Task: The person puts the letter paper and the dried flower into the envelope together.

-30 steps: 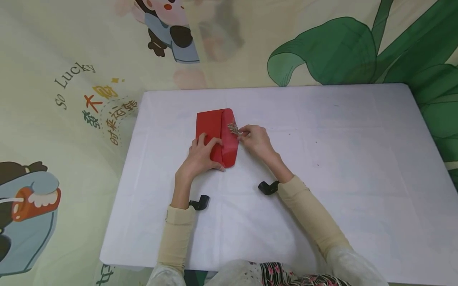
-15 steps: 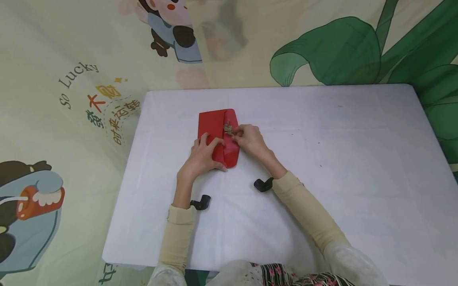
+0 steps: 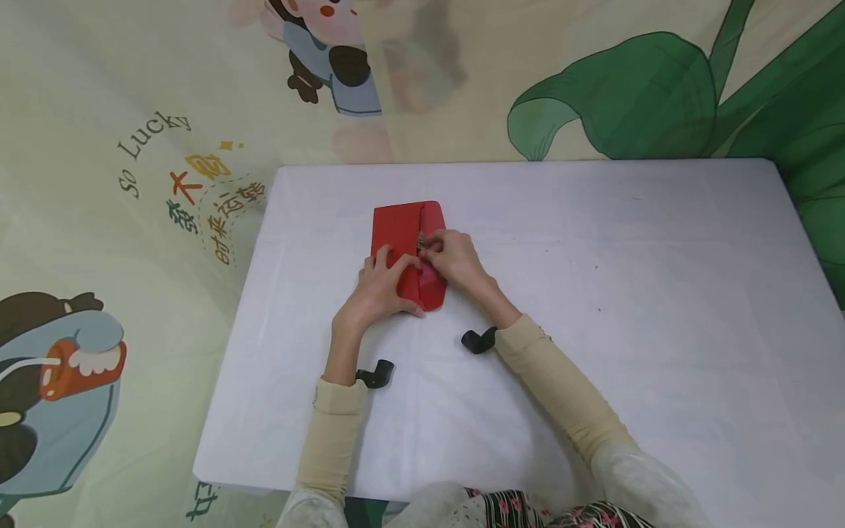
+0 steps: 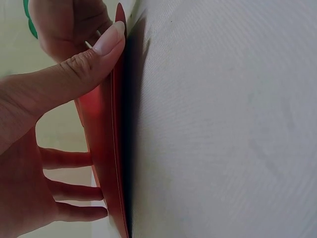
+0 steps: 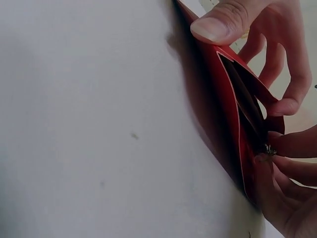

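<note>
A red paper envelope [image 3: 396,224] lies on the white table, its flap [image 3: 433,293] unfolded toward the right. My left hand [image 3: 376,295] holds the envelope: the thumb grips its near edge, and the other fingers are spread over the front. In the right wrist view, the envelope's mouth [image 5: 242,89] gapes, with a left fingertip at its lip. Between thumb and fingers, my right hand [image 3: 458,260] pinches a small bunch of dried sprigs [image 5: 269,149] at that mouth. Most of the bunch is hidden by the fingers and the envelope.
Black wrist cameras sit by both cuffs, the left camera [image 3: 376,374] and the right camera [image 3: 478,341]. A few tiny dark specks [image 3: 597,267] dot the white tablecloth [image 3: 660,352]. A printed fabric backdrop [image 3: 475,88] stands behind the table.
My right hand has moved left, carrying the dried sprigs from over the flap to the envelope's mouth, so less of them shows. The left hand keeps its hold on the envelope.
</note>
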### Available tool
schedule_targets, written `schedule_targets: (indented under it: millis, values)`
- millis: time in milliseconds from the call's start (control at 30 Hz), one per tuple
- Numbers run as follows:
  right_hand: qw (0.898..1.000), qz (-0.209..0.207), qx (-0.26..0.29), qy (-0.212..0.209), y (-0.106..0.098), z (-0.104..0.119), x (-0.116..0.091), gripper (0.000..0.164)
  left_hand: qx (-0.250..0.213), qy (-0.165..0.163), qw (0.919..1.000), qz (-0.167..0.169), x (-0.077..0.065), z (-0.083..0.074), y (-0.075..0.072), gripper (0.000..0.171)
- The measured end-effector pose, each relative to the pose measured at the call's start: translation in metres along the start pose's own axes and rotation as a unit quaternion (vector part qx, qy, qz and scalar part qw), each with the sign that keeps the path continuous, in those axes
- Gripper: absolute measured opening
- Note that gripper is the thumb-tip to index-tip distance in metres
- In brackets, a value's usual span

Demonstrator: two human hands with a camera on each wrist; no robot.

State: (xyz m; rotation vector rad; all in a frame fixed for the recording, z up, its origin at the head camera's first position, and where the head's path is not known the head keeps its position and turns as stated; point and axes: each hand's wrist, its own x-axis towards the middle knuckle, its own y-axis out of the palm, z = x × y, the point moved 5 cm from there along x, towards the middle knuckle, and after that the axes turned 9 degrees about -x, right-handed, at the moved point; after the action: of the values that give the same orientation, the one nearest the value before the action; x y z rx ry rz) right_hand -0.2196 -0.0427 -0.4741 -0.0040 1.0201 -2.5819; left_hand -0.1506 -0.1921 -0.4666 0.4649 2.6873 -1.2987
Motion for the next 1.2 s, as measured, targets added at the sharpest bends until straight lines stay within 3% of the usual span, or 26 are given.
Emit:
schedule_targets:
  millis: [200,467,1033,1200]
  values:
    - [1.0,0.0,0.029,0.003,0.007,-0.001,0.004,0.032,0.001,-0.005,1.0,0.004,0.001,0.001,0.001,0.078]
    - [0.996,0.029,0.085,0.011,0.015,-0.004,0.007,0.033,0.004,-0.009,0.9999,0.004,0.002,0.0,0.001,0.081]
    - [0.992,0.073,0.103,-0.005,0.019,-0.006,0.012,0.022,0.007,-0.007,0.9999,0.003,0.001,0.0,0.003,0.083]
    - [0.988,0.094,0.124,0.014,0.018,-0.01,0.013,0.034,0.014,-0.009,0.9999,0.0,0.0,0.001,0.004,0.086]
